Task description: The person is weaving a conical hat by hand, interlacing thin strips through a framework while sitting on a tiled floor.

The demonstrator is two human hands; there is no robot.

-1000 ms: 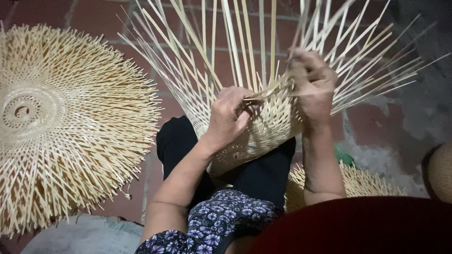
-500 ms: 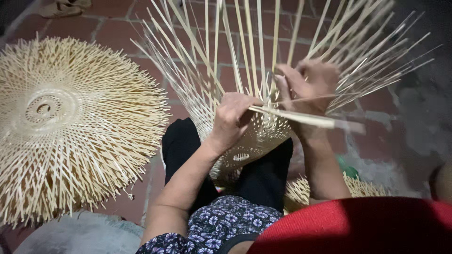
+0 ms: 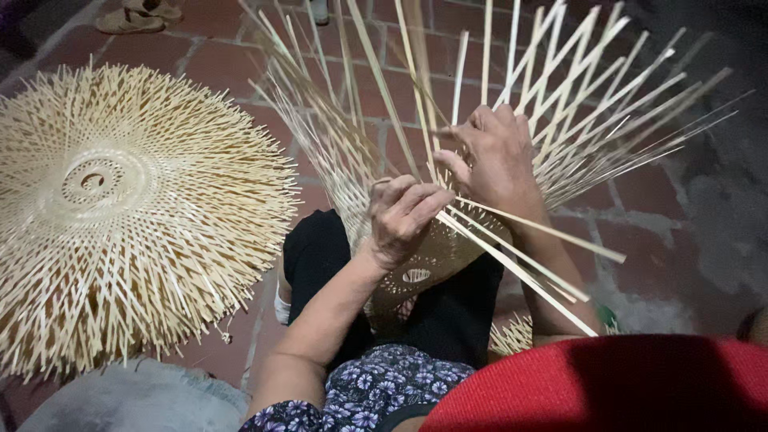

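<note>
Head view: two hands weave a half-made bamboo basket (image 3: 416,256) held over the lap.

The basket's woven base rests against the knees, and its loose strips (image 3: 608,104) fan upward and outward toward the top and right of the frame. The left hand (image 3: 404,220) is curled closed around a few long strips (image 3: 528,264), which run from the rim slanting down to the right, their free ends near the red cloth (image 3: 608,384) at the bottom edge. The right hand (image 3: 492,156) is partly closed, fingers pinching among the upright strips at the rim. A finished flat woven disc (image 3: 120,208) lies on the brick floor (image 3: 664,216) to the left, its spiky edge just beside the left knee. A sandal (image 3: 132,16) sits at the top-left edge.
</note>
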